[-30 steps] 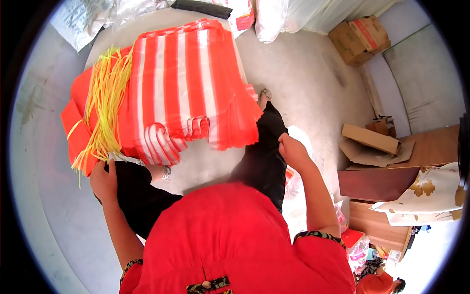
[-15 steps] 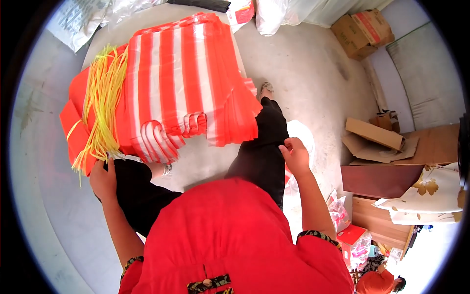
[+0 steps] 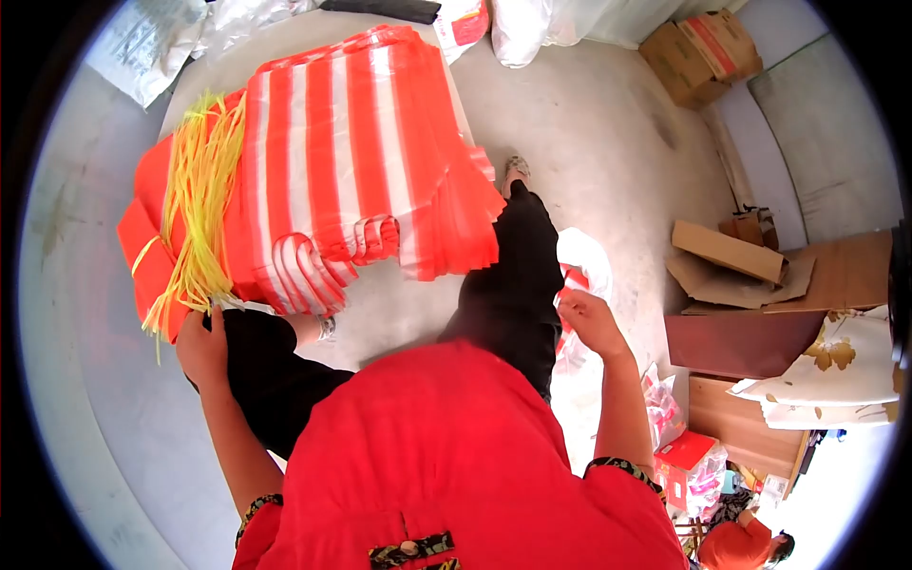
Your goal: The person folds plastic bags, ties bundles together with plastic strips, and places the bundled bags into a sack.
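A stack of red-and-white striped plastic bags lies on a light table top in front of me. Across its left part lies a bundle of yellow strips, with folded red plastic beneath and beside it. My left hand is at the lower ends of the yellow strips, thumb and fingers nearly together; what it pinches, if anything, is too small to tell. My right hand is beside my right knee, fingers curled together, above a white bag with red parts. Nothing can be made out in it.
Cardboard boxes stand at the back right. An opened carton lies on a brown cabinet at the right. A person in red is at the lower right. A dark roll lies at the table's far end.
My right hand has moved off my knee, to the right and down, and its fingers have shifted. My left hand has stayed at the yellow strips. The view has shifted slightly.
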The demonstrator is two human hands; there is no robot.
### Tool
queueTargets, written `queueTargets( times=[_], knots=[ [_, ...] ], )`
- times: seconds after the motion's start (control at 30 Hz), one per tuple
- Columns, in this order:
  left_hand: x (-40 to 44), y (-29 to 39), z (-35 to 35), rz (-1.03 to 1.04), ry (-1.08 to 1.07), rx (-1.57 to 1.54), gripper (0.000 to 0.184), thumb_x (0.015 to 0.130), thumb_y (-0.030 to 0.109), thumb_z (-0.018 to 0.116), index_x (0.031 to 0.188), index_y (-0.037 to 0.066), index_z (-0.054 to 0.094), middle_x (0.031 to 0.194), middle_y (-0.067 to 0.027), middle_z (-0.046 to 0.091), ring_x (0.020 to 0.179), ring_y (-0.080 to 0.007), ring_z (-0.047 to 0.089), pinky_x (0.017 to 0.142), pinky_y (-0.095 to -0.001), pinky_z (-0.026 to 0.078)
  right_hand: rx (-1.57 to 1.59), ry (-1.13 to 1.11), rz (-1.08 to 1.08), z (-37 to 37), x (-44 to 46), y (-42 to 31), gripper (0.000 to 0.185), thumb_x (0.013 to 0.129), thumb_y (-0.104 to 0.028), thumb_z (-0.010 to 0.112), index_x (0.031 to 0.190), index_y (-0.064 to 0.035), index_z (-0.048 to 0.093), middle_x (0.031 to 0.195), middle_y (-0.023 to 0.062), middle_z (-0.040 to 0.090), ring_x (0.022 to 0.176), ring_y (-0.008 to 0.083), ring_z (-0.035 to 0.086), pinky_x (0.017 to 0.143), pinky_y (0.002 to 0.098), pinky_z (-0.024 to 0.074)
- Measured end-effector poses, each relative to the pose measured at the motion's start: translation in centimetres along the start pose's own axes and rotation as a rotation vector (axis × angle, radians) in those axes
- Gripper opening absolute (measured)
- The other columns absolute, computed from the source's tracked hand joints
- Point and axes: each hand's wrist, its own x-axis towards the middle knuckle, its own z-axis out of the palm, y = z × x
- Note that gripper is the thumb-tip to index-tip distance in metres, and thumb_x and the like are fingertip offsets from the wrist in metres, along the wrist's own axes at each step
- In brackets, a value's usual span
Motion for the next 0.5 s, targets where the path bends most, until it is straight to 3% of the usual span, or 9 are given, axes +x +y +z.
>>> queueTargets(
  times=[0.1, 0.13, 0.17, 0.27, 0.3, 0.37, 0.43, 0.5],
  knots=[
    [-0.1, -0.5, -0.1, 0.011, 0.005, 0.028, 0.032, 0.096, 0.036, 0.069, 0.097, 0.003, 0.07, 0.093, -0.0188, 0.069, 0.088, -0.0418, 0.066, 0.076, -0.0498, 0.052, -0.073, 0.275, -0.112, 2.3, 1.6, 3.1, 0.018, 0.096, -0.015, 0.066, 0.107, -0.0004, 0.069, 0.095, 0.0128, 0.072, 0.096, 0.0282, 0.07, 0.087, 0.0382, 0.0538],
    [-0.2, -0.1, -0.4, 0.042, 0.036, -0.022, 0.033, 0.095, 0.035, 0.069, 0.095, 0.002, 0.069, 0.092, -0.0192, 0.069, 0.087, -0.0422, 0.066, 0.076, -0.0506, 0.052, -0.221, 0.175, -0.107, 2.4, 1.4, 1.1, 0.02, 0.099, -0.019, 0.061, 0.104, -0.0017, 0.069, 0.1, 0.0155, 0.073, 0.102, 0.0351, 0.07, 0.092, 0.0424, 0.0531],
    [-0.3, -0.3, -0.2, 0.067, 0.081, -0.018, 0.034, 0.095, 0.035, 0.07, 0.091, 0.001, 0.067, 0.09, -0.0195, 0.068, 0.085, -0.0426, 0.065, 0.075, -0.0509, 0.051, -0.481, 0.02, 0.135, 2.0, 1.5, -1.1, 0.021, 0.101, -0.022, 0.057, 0.099, -0.0047, 0.069, 0.103, 0.0159, 0.074, 0.106, 0.0345, 0.07, 0.092, 0.0436, 0.0546],
    [-0.4, -0.5, -0.5, 0.054, 0.052, -0.009, 0.034, 0.092, 0.034, 0.072, 0.088, 0.001, 0.065, 0.088, -0.0201, 0.067, 0.083, -0.0428, 0.065, 0.073, -0.0506, 0.05, -0.836, 0.191, 0.192, 2.2, 2.4, -4.5, 0.021, 0.101, -0.024, 0.056, 0.1, -0.0094, 0.071, 0.1, 0.0116, 0.074, 0.099, 0.0342, 0.07, 0.085, 0.0461, 0.0574],
    [-0.4, -0.8, -0.4, 0.074, 0.077, -0.023, 0.033, 0.092, 0.032, 0.072, 0.087, 0.0, 0.065, 0.087, -0.0201, 0.067, 0.083, -0.0426, 0.065, 0.072, -0.0506, 0.05, -0.773, 0.33, -0.031, 2.4, 2.4, -5.1, 0.017, 0.1, -0.022, 0.059, 0.098, -0.0091, 0.07, 0.097, 0.0103, 0.072, 0.094, 0.0357, 0.069, 0.081, 0.0453, 0.0568],
    [-0.5, -1.1, -0.3, 0.069, 0.114, -0.062, 0.032, 0.093, 0.031, 0.072, 0.088, 0.0, 0.065, 0.087, -0.0198, 0.068, 0.082, -0.0423, 0.065, 0.072, -0.0502, 0.05, -0.517, 0.396, -0.345, 3.0, 2.7, -6.8, 0.012, 0.097, -0.019, 0.064, 0.097, -0.0083, 0.07, 0.096, 0.0112, 0.07, 0.093, 0.0353, 0.068, 0.081, 0.045, 0.0556],
    [-0.6, -1.1, -0.4, 0.064, 0.15, -0.091, 0.03, 0.093, 0.03, 0.072, 0.089, 0.0, 0.066, 0.087, -0.0195, 0.068, 0.082, -0.0421, 0.065, 0.072, -0.0497, 0.051, -0.427, 0.33, -0.56, 4.6, 3.6, -9.2, 0.008, 0.094, -0.016, 0.068, 0.095, -0.0077, 0.069, 0.096, 0.0117, 0.069, 0.093, 0.0344, 0.067, 0.082, 0.045, 0.0542],
    [-0.7, -1.1, -0.5, 0.059, 0.179, -0.132, 0.029, 0.093, 0.029, 0.072, 0.09, 0.001, 0.067, 0.087, -0.0194, 0.068, 0.082, -0.0418, 0.065, 0.072, -0.0491, 0.051, -0.476, 0.139, -0.622, 6.6, 4.7, -11.2, 0.009, 0.094, -0.015, 0.066, 0.099, -0.0079, 0.07, 0.096, 0.0115, 0.069, 0.094, 0.0329, 0.067, 0.081, 0.0423, 0.0547]
  ],
)
